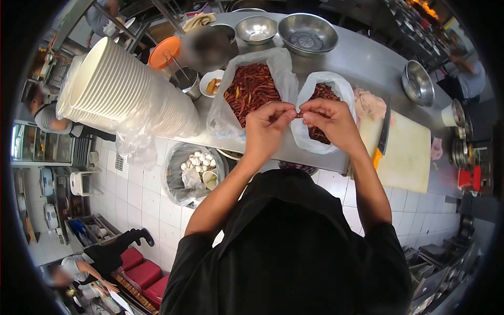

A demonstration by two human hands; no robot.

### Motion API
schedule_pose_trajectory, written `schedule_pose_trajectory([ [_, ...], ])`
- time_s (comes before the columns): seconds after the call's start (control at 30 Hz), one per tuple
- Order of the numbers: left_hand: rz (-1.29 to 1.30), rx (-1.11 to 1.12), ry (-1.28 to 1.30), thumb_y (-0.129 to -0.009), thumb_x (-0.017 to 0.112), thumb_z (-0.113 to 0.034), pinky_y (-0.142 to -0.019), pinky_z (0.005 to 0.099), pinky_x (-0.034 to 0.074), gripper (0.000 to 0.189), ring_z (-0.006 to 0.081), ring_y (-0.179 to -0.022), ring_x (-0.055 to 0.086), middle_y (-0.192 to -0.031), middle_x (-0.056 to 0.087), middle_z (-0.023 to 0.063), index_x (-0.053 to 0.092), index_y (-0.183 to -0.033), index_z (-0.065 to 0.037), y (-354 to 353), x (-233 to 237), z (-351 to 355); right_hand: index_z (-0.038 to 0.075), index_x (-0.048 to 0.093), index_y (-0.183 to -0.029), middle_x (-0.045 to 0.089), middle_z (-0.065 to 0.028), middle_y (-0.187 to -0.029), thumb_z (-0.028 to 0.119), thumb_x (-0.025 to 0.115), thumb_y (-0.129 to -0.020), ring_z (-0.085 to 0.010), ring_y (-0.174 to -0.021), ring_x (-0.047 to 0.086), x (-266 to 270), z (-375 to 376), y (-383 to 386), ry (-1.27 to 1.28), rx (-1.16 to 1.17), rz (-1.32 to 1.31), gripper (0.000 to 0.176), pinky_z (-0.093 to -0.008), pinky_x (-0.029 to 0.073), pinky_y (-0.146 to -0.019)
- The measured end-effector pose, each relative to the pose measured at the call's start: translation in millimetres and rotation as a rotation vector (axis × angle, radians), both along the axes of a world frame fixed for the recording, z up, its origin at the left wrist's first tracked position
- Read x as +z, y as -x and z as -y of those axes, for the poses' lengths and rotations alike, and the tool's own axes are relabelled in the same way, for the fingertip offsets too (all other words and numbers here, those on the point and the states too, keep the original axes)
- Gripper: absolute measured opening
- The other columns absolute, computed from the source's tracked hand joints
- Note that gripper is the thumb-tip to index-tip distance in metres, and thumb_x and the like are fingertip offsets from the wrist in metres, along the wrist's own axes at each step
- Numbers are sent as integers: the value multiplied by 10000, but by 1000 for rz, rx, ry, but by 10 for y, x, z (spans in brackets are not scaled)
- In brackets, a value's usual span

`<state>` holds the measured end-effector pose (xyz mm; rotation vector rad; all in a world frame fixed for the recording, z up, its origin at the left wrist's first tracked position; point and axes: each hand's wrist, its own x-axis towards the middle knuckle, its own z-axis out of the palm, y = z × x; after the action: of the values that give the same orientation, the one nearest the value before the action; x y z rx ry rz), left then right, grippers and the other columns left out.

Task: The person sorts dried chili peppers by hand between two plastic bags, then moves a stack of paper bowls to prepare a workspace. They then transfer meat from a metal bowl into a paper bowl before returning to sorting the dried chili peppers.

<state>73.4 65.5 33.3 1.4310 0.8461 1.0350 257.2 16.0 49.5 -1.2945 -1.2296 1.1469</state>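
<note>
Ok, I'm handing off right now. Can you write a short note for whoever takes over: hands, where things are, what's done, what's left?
Left hand: fingertips pinched on one end of a dried chili.
Right hand: pinched on the chili's other end, above the counter's near edge.
Things: the large bag of chilies sits beyond the left hand. The small bag sits under and beyond the right hand. A knife lies on the cutting board to the right, untouched.
Done: I cannot tell which bag holds finished chilies.
Left: the large bag is well filled and the small bag holds fewer.
</note>
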Motion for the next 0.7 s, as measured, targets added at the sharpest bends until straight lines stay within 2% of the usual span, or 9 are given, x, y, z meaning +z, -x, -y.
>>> schedule_pose_trajectory([
  [0.07,39,46,19,-904,702,-26,-616,187,452,83,46,-717,591,-835,691,4,719,-965,29,19,-8,2,-38,700,-1043,714,-49,-863,38,691,-894,-81,-760,637,-52,-7,28,4,-7,15,168,-235,524,-712],
  [0.17,59,51,14,-895,711,-28,-642,201,472,99,60,-746,607,-867,699,29,722,-976,29,46,22,6,-32,707,-1041,715,-53,-852,46,692,-888,-78,-748,629,-64,-18,91,14,-19,87,173,-240,519,-702],
  [0.27,-82,25,-247,-874,719,-16,-687,226,499,115,96,-797,633,-921,705,71,722,-978,33,110,41,8,-22,698,-1034,702,-34,-864,28,680,-897,-69,-747,617,-84,-29,134,-34,-23,168,146,-230,504,-673],
  [0.37,-81,52,-281,-852,727,-3,-729,254,518,130,139,-842,653,-968,703,105,723,-977,33,162,45,27,-17,706,-1017,705,-43,-836,48,684,-884,-81,-743,628,-47,-5,169,-56,-26,198,150,-248,505,-678],
  [0.47,-132,72,-367,-839,733,9,-726,293,545,126,168,-810,682,-965,711,114,731,-965,14,222,19,11,-17,712,-998,710,-56,-823,75,688,-877,-95,-745,641,43,-3,196,6,-22,192,154,-261,509,-689],
  [0.57,-126,36,-368,-832,738,8,-718,291,544,136,180,-810,685,-956,715,111,732,-968,10,222,35,23,-15,711,-991,709,-56,-824,84,681,-884,-100,-748,644,1,-32,211,-6,-24,208,149,-263,510,-693],
  [0.7,-158,-30,-262,-838,728,23,-737,263,525,145,149,-852,664,-940,709,92,724,-983,27,258,6,25,-19,713,-969,707,-51,-829,85,667,-890,-103,-739,640,-95,-56,263,-48,-23,210,139,-260,506,-687],
])
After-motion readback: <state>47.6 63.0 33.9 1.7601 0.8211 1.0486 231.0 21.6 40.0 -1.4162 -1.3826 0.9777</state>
